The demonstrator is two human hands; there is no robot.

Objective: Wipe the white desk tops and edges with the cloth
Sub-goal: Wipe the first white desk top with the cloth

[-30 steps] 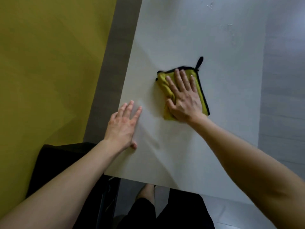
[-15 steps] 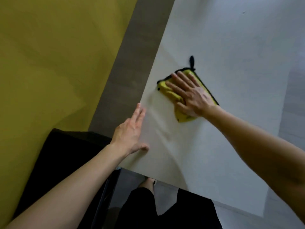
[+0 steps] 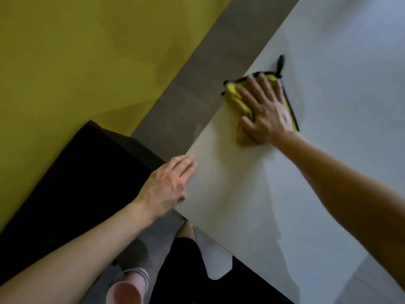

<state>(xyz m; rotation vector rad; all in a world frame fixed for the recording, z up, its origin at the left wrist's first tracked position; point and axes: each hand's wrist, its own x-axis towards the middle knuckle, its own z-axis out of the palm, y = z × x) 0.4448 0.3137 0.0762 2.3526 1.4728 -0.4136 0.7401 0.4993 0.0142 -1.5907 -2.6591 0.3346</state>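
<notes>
White desk top (image 3: 241, 205) is seen filling the right of the view, bordered on the left by a grey floor strip (image 3: 186, 95) and a yellow wall (image 3: 76, 62). A black boxy object (image 3: 76, 183) stands beside the desk's near corner. The left hand (image 3: 168, 185) is laid flat at the desk's left edge, fingers straight and together, nothing held. The right hand (image 3: 265, 110) is spread flat, pressed on a folded yellow cloth (image 3: 234, 95), which lies at the left edge. Its black loop (image 3: 281, 62) points away.
</notes>
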